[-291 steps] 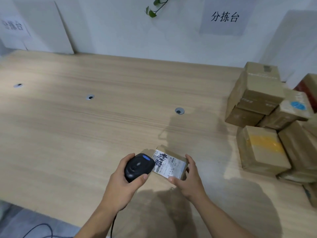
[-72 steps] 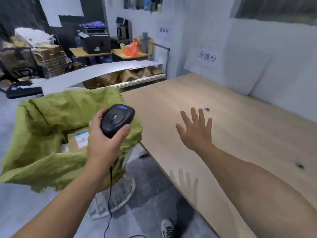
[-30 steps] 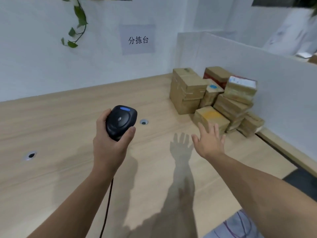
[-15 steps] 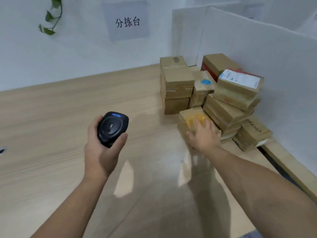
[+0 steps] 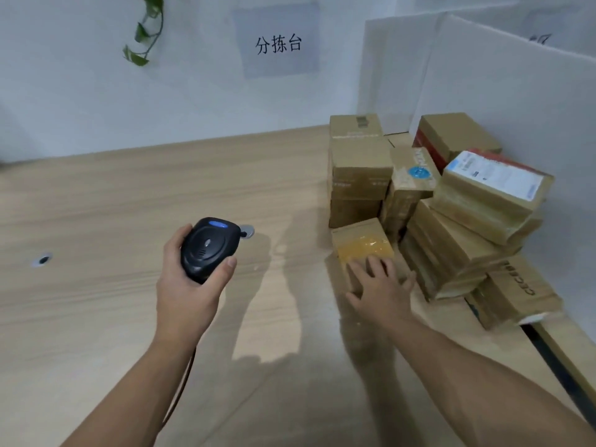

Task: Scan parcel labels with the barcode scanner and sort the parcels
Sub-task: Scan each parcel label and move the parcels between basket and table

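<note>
Now right hand (image 5: 382, 287) rests on sealed parcel (image 5: 361, 240); left hand (image 5: 187, 285) grips scanner (image 5: 209, 246).

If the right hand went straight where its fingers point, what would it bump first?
The right hand lies on the parcel with yellow tape, so that comes first. Past it, the hand would probably meet the stacked brown boxes behind, though depth is unclear.

Black scanner (image 5: 209, 248) (blue-lit), yellow-taped brown parcel (image 5: 364, 243)
</note>
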Demonstrator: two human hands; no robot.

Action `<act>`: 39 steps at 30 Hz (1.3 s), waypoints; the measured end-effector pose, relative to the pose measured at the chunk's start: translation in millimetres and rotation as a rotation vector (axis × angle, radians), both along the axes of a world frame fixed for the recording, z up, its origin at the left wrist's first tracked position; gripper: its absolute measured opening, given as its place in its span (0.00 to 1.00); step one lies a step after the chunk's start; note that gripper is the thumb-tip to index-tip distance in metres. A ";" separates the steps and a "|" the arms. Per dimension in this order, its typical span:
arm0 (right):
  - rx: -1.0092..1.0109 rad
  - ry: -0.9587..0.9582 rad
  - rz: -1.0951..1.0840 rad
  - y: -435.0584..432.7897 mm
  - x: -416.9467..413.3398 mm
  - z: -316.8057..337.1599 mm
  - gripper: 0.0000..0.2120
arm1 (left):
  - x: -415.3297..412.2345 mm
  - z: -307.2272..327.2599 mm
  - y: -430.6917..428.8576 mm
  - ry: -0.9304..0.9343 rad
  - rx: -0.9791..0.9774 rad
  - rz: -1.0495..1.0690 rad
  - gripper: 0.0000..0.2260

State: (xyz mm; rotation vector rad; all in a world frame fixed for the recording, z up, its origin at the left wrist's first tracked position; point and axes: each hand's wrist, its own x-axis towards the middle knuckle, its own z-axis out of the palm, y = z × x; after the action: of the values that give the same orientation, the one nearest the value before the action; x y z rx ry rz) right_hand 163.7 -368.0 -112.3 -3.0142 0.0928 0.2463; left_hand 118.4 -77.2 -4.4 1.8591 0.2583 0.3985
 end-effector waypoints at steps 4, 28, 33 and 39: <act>0.089 0.054 -0.065 20.0 14.5 4.7 0.41 | -3.5 1.3 8.3 0.032 -0.051 0.052 0.33; 0.950 0.218 -0.054 101.5 -57.8 -5.7 0.33 | -52.8 5.8 77.2 -0.017 -0.133 0.137 0.33; 0.345 0.172 0.095 153.8 -48.0 18.3 0.35 | -64.5 3.4 80.1 -0.013 -0.121 0.152 0.33; 0.232 0.135 0.145 175.0 -51.0 11.4 0.36 | -72.0 2.7 84.4 0.008 -0.116 0.122 0.34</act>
State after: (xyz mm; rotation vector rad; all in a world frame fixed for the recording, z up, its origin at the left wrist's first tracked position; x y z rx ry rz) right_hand 112.7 -192.9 -100.9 -2.7733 -0.1341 0.4415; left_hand 46.3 7.2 -1.7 1.7371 0.3942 0.4504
